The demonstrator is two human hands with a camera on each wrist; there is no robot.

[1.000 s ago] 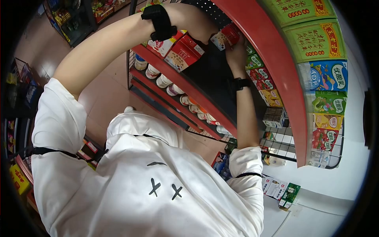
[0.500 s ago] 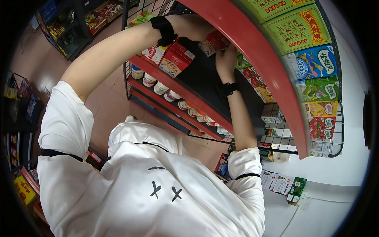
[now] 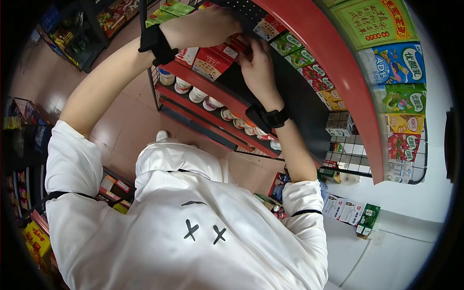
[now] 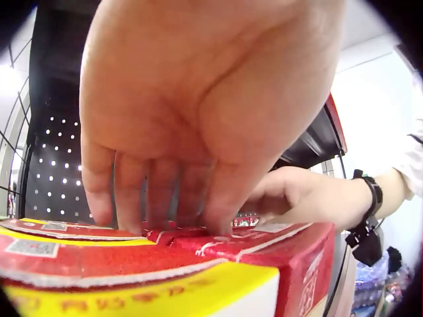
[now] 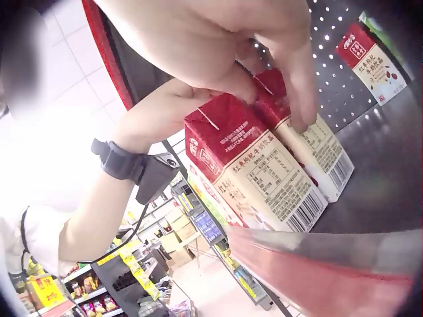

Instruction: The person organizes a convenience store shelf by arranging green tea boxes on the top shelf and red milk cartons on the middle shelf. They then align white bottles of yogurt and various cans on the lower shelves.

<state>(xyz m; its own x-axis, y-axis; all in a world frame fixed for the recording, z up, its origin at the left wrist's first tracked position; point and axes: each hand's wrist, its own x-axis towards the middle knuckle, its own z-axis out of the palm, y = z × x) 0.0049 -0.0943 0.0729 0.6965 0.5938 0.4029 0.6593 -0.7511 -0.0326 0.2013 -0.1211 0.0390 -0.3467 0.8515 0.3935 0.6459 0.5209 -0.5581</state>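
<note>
Two red-and-cream cartons stand side by side on the black shelf; my right hand grips the rear carton near its red top. The front carton touches it, its barcode side showing in the right wrist view. My left hand lies over the carton row in the head view. From the left wrist, its fingers reach down, extended, to the red carton tops. The left fingertips are partly hidden behind the cartons.
Another red-and-cream carton stands apart near the perforated back panel. Green and red drink boxes line the shelf's far side. A red upper shelf edge curves overhead; white-lidded tubs sit below.
Both hands have moved left along the shelf, bringing the held carton beside the red carton row. The separate carton near the back panel has come into view.
</note>
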